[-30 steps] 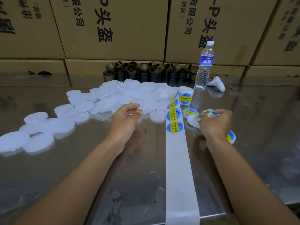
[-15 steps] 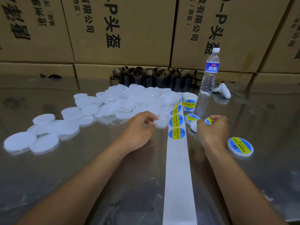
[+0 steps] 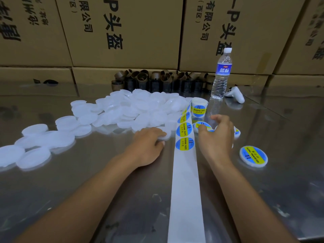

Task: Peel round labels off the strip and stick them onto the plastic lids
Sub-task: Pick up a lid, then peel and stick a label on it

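Note:
A white backing strip runs down the middle of the steel table from a label roll. Round blue-and-yellow labels sit on its far part. My left hand grips a plain white lid just left of the strip, at the edge of the heap of plain lids. Right of the strip, my right hand hovers with spread fingers and holds nothing, above two labelled lids. Another labelled lid lies apart at the right.
More plain lids trail off to the left. A water bottle and a white controller stand behind the roll. Brown cardboard tubes line the back, under stacked cartons.
My right hand has let go of a labelled lid and spread its fingers. My left hand has slid right to a plain lid beside the strip and taken hold of it.

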The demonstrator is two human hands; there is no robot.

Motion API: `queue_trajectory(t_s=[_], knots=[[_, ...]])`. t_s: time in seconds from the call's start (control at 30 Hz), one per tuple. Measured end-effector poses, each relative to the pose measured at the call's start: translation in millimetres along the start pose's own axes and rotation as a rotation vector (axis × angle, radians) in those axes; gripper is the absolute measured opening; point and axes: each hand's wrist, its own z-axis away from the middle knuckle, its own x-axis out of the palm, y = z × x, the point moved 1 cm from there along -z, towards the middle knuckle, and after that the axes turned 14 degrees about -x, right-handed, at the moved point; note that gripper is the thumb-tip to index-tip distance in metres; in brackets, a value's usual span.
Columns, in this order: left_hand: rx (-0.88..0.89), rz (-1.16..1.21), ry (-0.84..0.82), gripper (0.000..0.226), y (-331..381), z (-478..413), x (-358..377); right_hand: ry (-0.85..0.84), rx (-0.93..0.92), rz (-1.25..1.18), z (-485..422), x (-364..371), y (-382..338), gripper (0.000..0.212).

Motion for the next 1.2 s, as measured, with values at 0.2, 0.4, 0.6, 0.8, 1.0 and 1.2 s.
queue_trajectory(t_s=[0.2, 0.4, 0.6, 0.8, 1.0, 1.2], knots=[[0.015, 0.06, 0.169, 0.015, -7.6, 13.2, -12.1, -0.033, -0.033, 0.008, 1.9, 0.2, -4.2, 0.025], [-0.087, 0.126, 0.032, 0.049, -8.6, 13.3, -7.5, -0.057, -0.029, -0.007, 3.5, 1.7, -6.7, 0.023], [-0.045, 0.253, 0.057, 0.052, -8.3, 14.8, -7.2, -0.068, -0.108, -0.072, 7.1, 4.2, -12.6, 0.021], [0.036, 0.492, 0.18, 0.058, 3.4, 18.2, -9.2, -0.347, -0.12, -0.363, 18.6, 14.0, -24.1, 0.012], [0.113, 0.637, 0.227, 0.051, 15.3, 25.0, -7.7, -0.51, -0.068, -0.427, 18.2, 13.8, -24.4, 0.011], [-0.177, 1.219, -0.16, 0.041, 12.3, 20.8, -17.8, -0.501, 0.004, -0.477, 14.0, 11.7, -25.0, 0.015]])
